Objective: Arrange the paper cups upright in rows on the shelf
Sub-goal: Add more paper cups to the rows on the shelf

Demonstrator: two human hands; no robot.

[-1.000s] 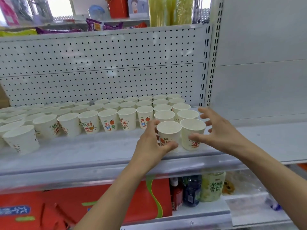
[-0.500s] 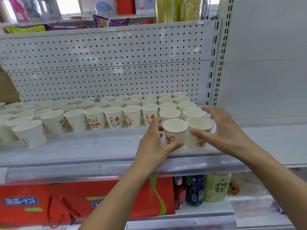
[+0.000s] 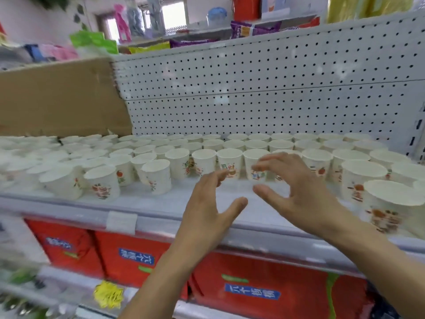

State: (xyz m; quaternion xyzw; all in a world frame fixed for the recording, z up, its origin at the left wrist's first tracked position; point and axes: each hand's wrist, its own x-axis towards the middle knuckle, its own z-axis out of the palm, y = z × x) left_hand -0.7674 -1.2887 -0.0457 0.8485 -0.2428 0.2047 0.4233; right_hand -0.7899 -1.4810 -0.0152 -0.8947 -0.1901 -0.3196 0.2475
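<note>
Several white paper cups (image 3: 230, 161) with red and green print stand upright in rows across the grey shelf (image 3: 161, 203). More cups (image 3: 101, 183) at the left stand less evenly. A larger-looking cup (image 3: 391, 203) is near the right front edge. My left hand (image 3: 211, 203) hovers over the shelf's front part, fingers apart and holding nothing. My right hand (image 3: 296, 187) is beside it, fingers spread and curved, also with nothing in it. Both hands are just in front of the middle cups, not touching them. The view is blurred.
A white pegboard back panel (image 3: 253, 95) rises behind the cups. A brown cardboard box (image 3: 57, 97) stands at the back left. Red packages (image 3: 128, 256) fill the lower shelf. Snack bags (image 3: 250, 31) lie on the shelf above.
My hands have let go of the two front cups at the right and moved left along the shelf. The view has swung left, so the cardboard box shows.
</note>
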